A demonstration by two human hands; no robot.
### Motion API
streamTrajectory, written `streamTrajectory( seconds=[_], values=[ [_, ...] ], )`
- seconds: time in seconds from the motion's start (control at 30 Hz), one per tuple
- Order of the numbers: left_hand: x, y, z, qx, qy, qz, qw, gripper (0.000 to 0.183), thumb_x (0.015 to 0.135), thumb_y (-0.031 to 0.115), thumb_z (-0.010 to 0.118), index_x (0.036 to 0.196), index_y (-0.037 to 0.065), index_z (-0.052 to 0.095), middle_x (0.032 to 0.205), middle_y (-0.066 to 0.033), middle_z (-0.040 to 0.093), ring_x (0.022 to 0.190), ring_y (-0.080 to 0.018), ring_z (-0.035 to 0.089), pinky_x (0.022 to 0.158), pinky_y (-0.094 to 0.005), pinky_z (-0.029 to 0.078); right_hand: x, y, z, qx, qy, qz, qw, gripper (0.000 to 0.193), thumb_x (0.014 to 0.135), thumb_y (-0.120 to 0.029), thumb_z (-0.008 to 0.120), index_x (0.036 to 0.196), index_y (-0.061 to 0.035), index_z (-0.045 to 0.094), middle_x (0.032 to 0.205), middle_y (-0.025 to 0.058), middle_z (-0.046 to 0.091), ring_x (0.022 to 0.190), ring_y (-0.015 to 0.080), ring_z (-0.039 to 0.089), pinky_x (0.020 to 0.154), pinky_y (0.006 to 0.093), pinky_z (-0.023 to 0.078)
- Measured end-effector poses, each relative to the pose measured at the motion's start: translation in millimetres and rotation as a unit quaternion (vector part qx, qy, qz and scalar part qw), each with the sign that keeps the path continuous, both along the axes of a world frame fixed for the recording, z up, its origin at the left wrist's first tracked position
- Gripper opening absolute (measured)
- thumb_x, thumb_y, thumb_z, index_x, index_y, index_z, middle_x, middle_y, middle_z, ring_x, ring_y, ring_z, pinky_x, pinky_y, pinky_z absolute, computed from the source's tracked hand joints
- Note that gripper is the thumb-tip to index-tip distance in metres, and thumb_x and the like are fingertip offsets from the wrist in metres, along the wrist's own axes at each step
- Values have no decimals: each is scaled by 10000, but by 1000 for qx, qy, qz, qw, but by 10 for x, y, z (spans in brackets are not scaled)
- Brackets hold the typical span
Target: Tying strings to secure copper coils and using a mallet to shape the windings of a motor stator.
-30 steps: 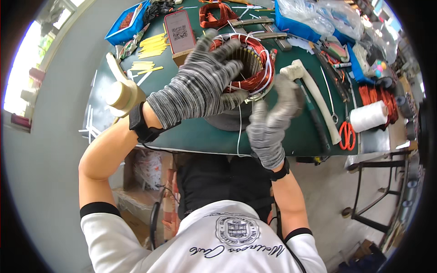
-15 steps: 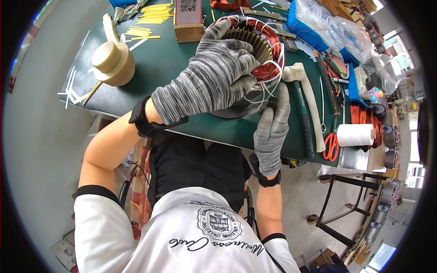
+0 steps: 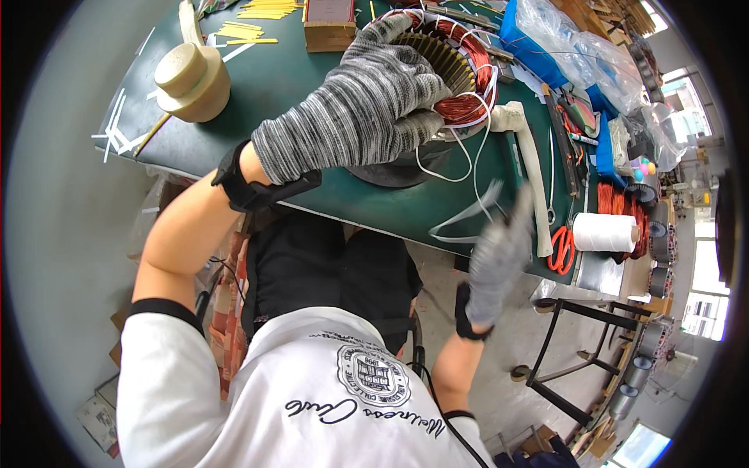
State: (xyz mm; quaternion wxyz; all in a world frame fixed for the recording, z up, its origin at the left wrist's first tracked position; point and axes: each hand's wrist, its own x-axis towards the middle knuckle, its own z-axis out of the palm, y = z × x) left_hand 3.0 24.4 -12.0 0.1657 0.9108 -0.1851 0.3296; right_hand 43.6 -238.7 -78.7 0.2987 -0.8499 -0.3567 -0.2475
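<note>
A motor stator (image 3: pixel 460 107) with red-brown copper windings, yellowish slot liners and white lacing stands on the green table. My left hand (image 3: pixel 367 97), in a grey striped glove, is closed over its near left rim, fingers bent across the windings. White cord (image 3: pixel 449 239) runs from the stator's right side in loose loops toward my right hand (image 3: pixel 499 261). That hand, gloved too, is low and right of the stator at the table's front edge. Motion smears its fingers, so I cannot see how it holds the cord. A dark round base (image 3: pixel 398 173) shows under the stator.
A pale mallet (image 3: pixel 533 171), red-handled scissors (image 3: pixel 561 249) and a white thread spool (image 3: pixel 605 232) lie to the right. A blue bin (image 3: pixel 530 47) with plastic bags is beyond. At left stand a cream round-headed tool (image 3: pixel 195 86), yellow strips (image 3: pixel 269 11) and a wooden box (image 3: pixel 328 35).
My right hand has moved away from the stator, down and to the right, and the white cord now stretches out in longer loops. My left hand stays on the stator.
</note>
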Motion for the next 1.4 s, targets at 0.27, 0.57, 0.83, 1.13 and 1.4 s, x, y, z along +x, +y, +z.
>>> streamTrajectory(
  seconds=[0.27, 0.57, 0.83, 1.13, 1.4],
  values=[
    [55, -21, -72, -29, 3, 12, 999, 258, 750, 206, 676, 949, 45, 640, 856, -96, 624, 928, -260, 596, 1093, -487, 199, -77, 530, 221, 313, 300, 244, 868, 546, 883, -443, 540, 1234, -28, 482, 922, 35, 502, 798, 110, 469, 714, 236, 398],
    [41, -29, 4, -23, 19, 5, 1000, 232, 756, 231, 650, 909, 58, 634, 813, -64, 598, 868, -242, 586, 1090, -471, 194, -711, -2369, -1354, 665, 580, 171, 438, 241, 920, -197, 498, 1132, -85, 525, 814, -5, 534, 753, 117, 528, 784, 269, 486],
    [59, -32, -65, 1, 7, 18, 1000, 218, 748, 230, 655, 905, 81, 630, 789, -60, 594, 844, -247, 583, 1092, -488, 202, -10, 198, 317, 263, 193, -34, 945, 175, 893, -186, 541, 990, -48, 585, 899, 34, 580, 708, 71, 501, 628, 212, 411],
    [102, -41, -189, -45, -53, -11, 998, 264, 741, 264, 653, 914, 69, 613, 775, -71, 585, 822, -272, 584, 1088, -504, 219, 3, 846, 546, 425, 449, 99, 779, 59, 841, -111, 629, 842, -89, 574, 701, -57, 512, 499, -1, 326, 430, 132, 246],
    [75, 25, -76, -17, -24, -19, 999, 309, 741, 288, 633, 949, 60, 622, 808, -94, 585, 857, -309, 576, 1050, -509, 255, 153, 377, 1294, 376, 787, 283, 399, 284, 956, -281, 465, 1142, -72, 514, 492, -80, 308, 331, 6, 190, 310, 173, 172]
  ],
)
